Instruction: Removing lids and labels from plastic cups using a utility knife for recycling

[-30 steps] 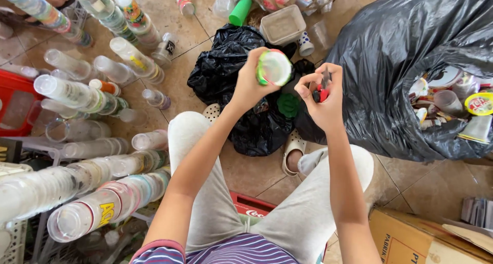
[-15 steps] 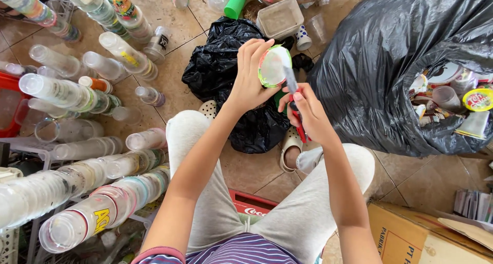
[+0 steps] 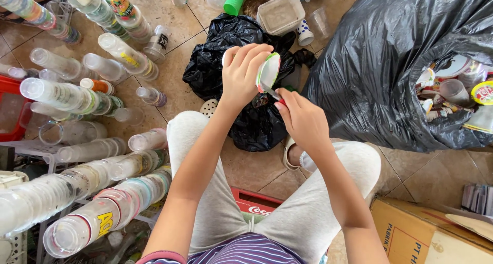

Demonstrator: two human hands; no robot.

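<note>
My left hand (image 3: 241,74) grips a cup (image 3: 268,71), frame centre-top. My right hand (image 3: 303,118) clenches a blade (image 3: 270,92) touching the cup's rim.

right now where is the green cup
In the head view the green cup lies on the tiled floor at the top centre, just left of the clear plastic tub and above the small black bag.

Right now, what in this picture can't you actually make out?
- Small tool in the right hand, head view: mostly hidden by its fingers.
- Cup in the left hand: inside turned away.
- Big black bag: contents mostly covered, cut off at the right edge.
</note>
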